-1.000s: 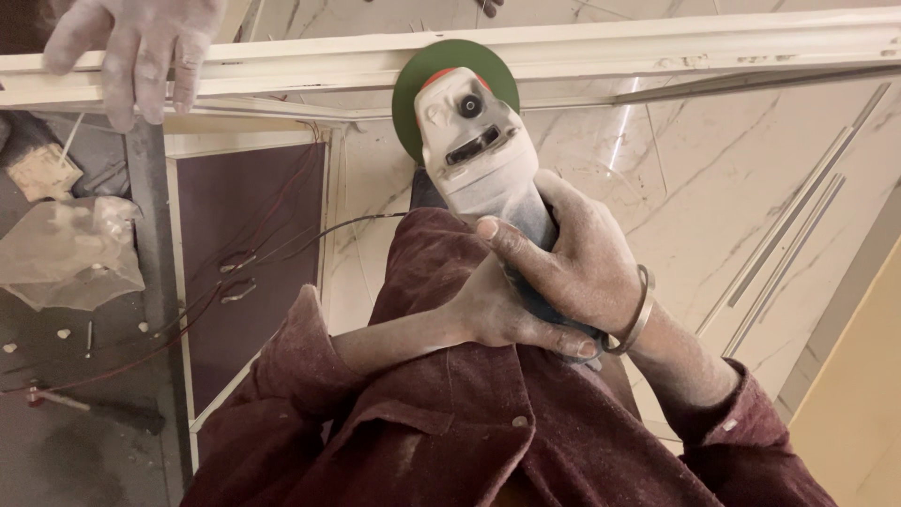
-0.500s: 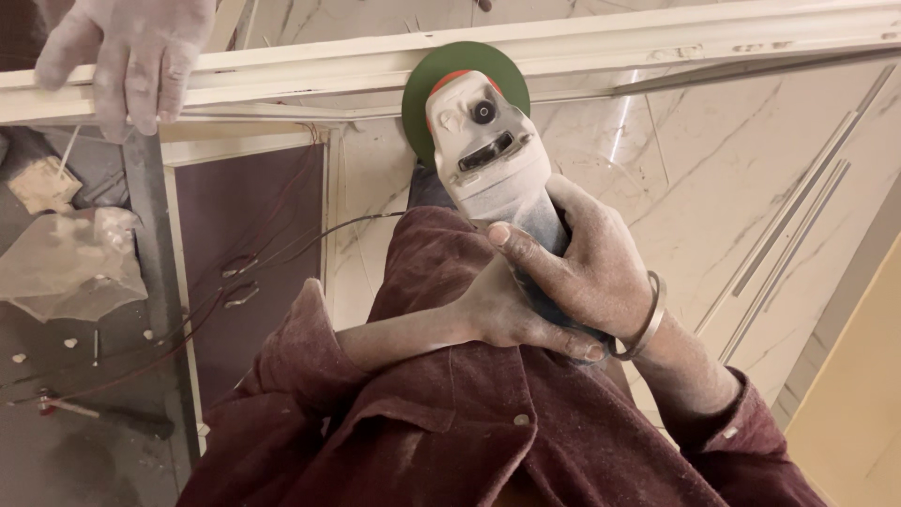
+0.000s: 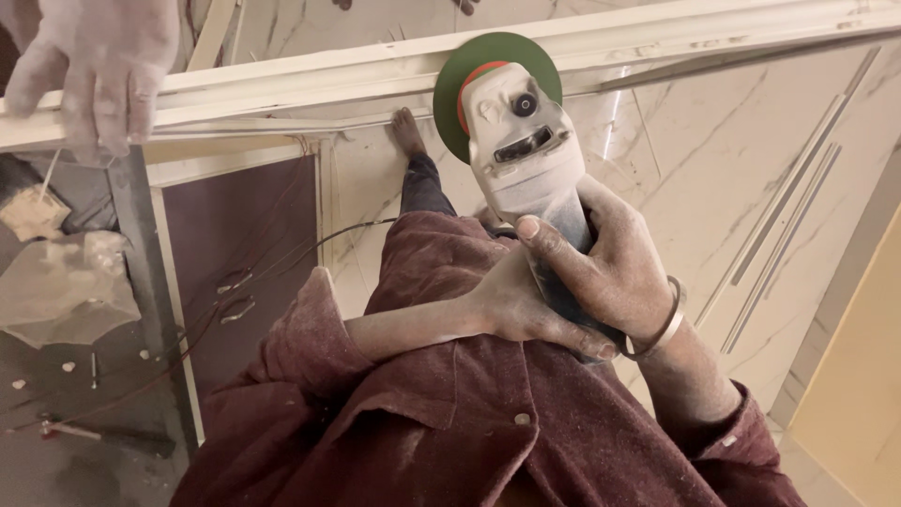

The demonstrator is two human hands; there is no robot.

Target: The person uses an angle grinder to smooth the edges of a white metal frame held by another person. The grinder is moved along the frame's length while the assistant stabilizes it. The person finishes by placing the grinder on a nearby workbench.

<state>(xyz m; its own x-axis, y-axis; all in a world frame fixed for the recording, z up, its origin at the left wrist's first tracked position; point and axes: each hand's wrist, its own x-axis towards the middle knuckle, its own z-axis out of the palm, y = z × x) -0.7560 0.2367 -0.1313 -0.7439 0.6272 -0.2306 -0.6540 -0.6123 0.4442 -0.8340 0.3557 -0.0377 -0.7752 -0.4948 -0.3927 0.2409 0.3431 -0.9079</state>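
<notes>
I hold a dusty white angle grinder [image 3: 521, 141] in both hands, in front of my maroon shirt. My right hand [image 3: 619, 272], a metal bangle on its wrist, is wrapped around the body from the right. My left hand [image 3: 511, 314] clasps the rear of the body from below. The green disc [image 3: 488, 52] sits against the lower edge of a long white strip [image 3: 310, 80] that crosses the top of the view. Another person's dust-covered hand [image 3: 103, 66] rests on that strip at the far left.
My bare foot [image 3: 406, 131] stands on the pale marble floor [image 3: 751, 141] below the strip. A dark purple panel [image 3: 225, 235] with thin wires [image 3: 235, 282] lies to the left, beside crumpled plastic [image 3: 66, 286] and a small tool [image 3: 84, 434]. Someone's toes [image 3: 460, 5] show at the top edge.
The grinder and both my hands have shifted slightly right along the strip, and the disc stays at its edge. The other person's hand has slid towards the left edge of the view.
</notes>
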